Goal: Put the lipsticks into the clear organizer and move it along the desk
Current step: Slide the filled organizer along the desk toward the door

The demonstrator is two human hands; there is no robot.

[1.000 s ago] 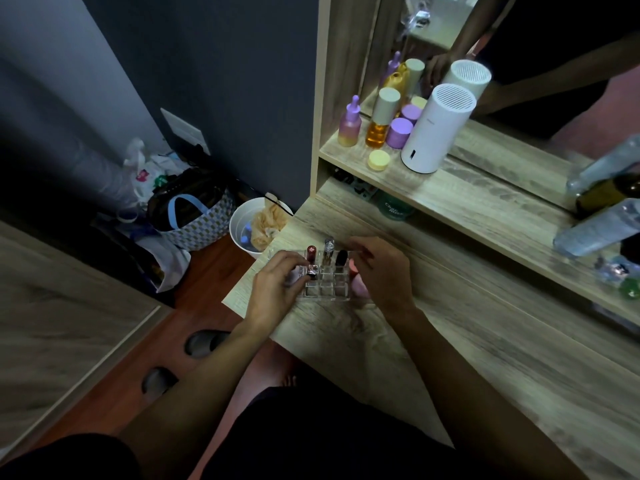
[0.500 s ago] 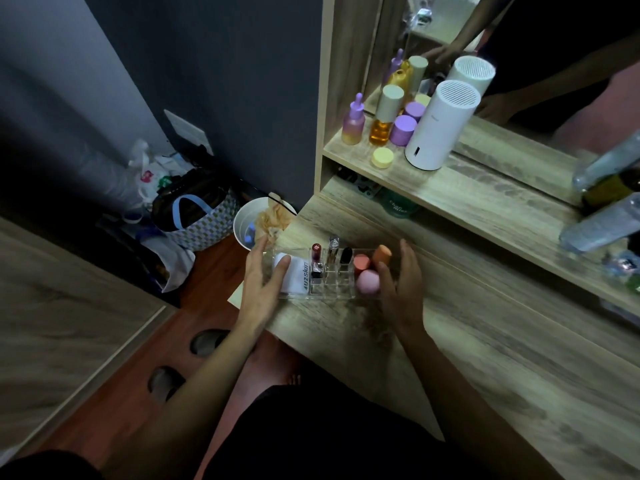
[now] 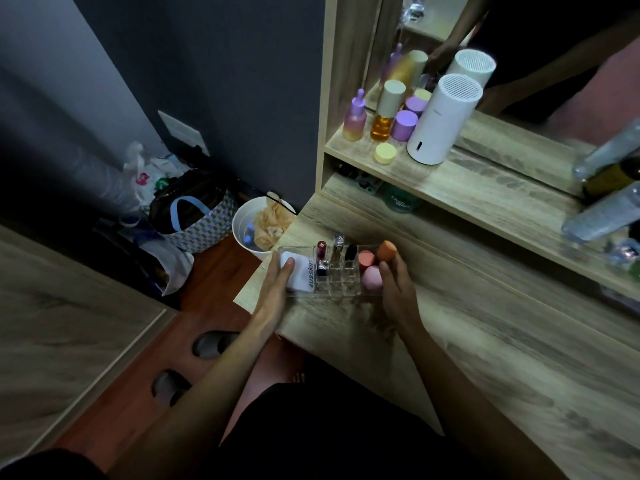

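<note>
The clear organizer [image 3: 337,284] sits near the left corner of the wooden desk [image 3: 485,341]. Several lipsticks stand in its middle slots: a red one [image 3: 321,250], a silver-capped one [image 3: 337,245], a black one [image 3: 350,252] and a short one [image 3: 322,268]. A white packet [image 3: 302,274] lies in its left part. Round makeup sponges, orange [image 3: 385,250], coral [image 3: 366,259] and pink [image 3: 371,277], fill its right part. My left hand [image 3: 277,285] presses flat on the organizer's left end. My right hand [image 3: 396,284] grips the right end.
A raised shelf [image 3: 485,188] behind holds purple and amber bottles [image 3: 382,114], a yellow jar [image 3: 385,153] and a white cylinder device [image 3: 441,119] before a mirror. Bottles [image 3: 602,209] lie at right. A white bin [image 3: 258,225] and bags [image 3: 194,216] stand on the floor left of the desk.
My hands moved from above the lipstick slots out to the organizer's two ends. The sponges and white packet, hidden before, now show.
</note>
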